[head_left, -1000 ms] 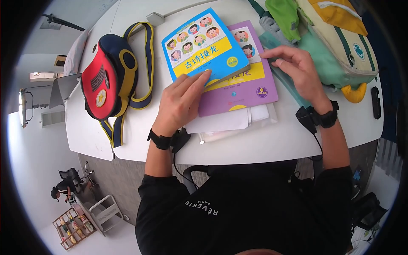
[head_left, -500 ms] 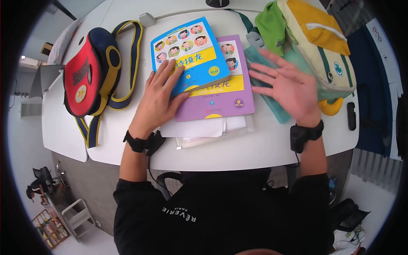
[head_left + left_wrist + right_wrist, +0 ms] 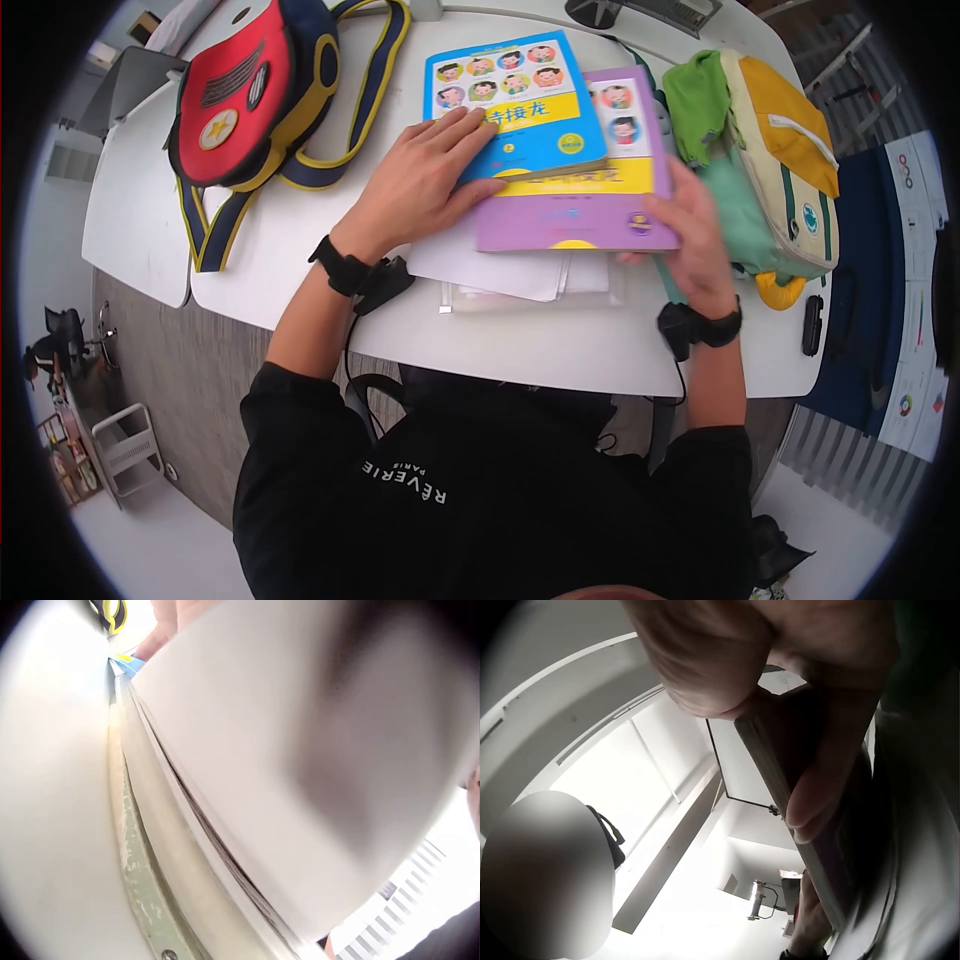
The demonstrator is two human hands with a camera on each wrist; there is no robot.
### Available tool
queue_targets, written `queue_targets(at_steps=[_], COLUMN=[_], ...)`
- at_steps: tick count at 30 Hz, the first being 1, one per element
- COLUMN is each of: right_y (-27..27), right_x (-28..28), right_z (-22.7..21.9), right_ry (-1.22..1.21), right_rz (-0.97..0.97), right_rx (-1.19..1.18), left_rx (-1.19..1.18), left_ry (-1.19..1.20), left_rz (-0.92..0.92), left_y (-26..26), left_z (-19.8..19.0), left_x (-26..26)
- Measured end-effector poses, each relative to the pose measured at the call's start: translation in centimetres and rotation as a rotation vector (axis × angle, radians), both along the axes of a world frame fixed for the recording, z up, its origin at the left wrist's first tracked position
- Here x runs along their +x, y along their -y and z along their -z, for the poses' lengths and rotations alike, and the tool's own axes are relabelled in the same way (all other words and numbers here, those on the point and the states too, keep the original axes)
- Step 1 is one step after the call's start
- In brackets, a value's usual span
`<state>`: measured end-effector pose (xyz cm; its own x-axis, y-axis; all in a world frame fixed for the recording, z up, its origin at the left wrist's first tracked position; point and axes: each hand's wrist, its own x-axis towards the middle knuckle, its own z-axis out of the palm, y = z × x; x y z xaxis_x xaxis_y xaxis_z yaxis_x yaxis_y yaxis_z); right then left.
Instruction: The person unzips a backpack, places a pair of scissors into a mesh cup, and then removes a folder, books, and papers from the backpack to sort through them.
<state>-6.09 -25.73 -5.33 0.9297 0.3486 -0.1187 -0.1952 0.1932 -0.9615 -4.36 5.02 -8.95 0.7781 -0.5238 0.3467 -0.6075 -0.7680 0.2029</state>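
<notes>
A blue picture-covered book (image 3: 515, 70) overlaps a purple book (image 3: 575, 222) in the head view. My left hand (image 3: 415, 185) rests on the lower left part of the blue cover with straight fingers, its thumb by the near edge. My right hand (image 3: 692, 235) grips the purple book at its right edge, thumb on the cover and other fingers underneath. In the right wrist view those fingers (image 3: 817, 799) curl against the dark underside of the book. Under both books lie white papers (image 3: 485, 272) and a clear zip bag (image 3: 500, 300).
To the left is a red and navy bag (image 3: 230, 100) with a yellow-edged strap (image 3: 365, 120). A green, cream and yellow backpack (image 3: 770, 180) lies on the right, with a small black object (image 3: 813, 325) near it. The white table's front edge (image 3: 500, 365) runs before the torso.
My right hand has gone from open over the teal pouch to gripping the purple book's right edge. My left hand stays on the blue book. The head view has shifted.
</notes>
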Motion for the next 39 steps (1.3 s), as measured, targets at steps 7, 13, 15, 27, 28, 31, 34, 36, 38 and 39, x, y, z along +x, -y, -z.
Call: queue_targets(at_steps=[7,13,15,27,28,31,34,36,38,39], right_y=[4.3,3.2,2.9,0.7,0.2,-0.7,-0.5,0.2,0.8,1.0], right_x=[1.1,0.5,0.4,0.7,0.6,0.0,-0.2,0.1,0.1,0.1], right_z=[-2.3,-2.0,-1.7,1.0,1.2,1.6,1.5,1.8,1.3,1.0], right_ry=[0.198,0.496,0.65,0.047,0.048,-0.147,-0.179,-0.181,-0.195,-0.21], right_rz=[0.208,0.428,0.531,0.072,0.093,-0.022,-0.078,-0.15,-0.114,-0.116], right_rx=[-0.146,-0.298,-0.352,0.144,0.163,0.215,0.176,0.163,0.161,0.128], left_rx=[0.05,0.043,0.049,-0.312,-0.387,-0.337,-0.215,-0.156,-0.131,-0.136], left_ry=[0.012,-0.035,-0.038,0.117,0.114,0.051,-0.019,-0.063,-0.07,-0.065], left_rz=[0.032,0.089,0.099,0.214,0.212,0.226,0.256,0.236,0.247,0.22], left_y=[0.1,0.0,-0.1,0.5,1.0,2.2,2.0,1.9,2.0,2.1], left_z=[-0.1,-0.4,-0.6,-2.5,-2.3,-2.8,-2.3,-2.1,-1.7,-1.6], left_x=[-0.4,-0.7,-0.8,-1.8,-1.6,-1.4,-1.4,-1.5,-1.5,-1.5])
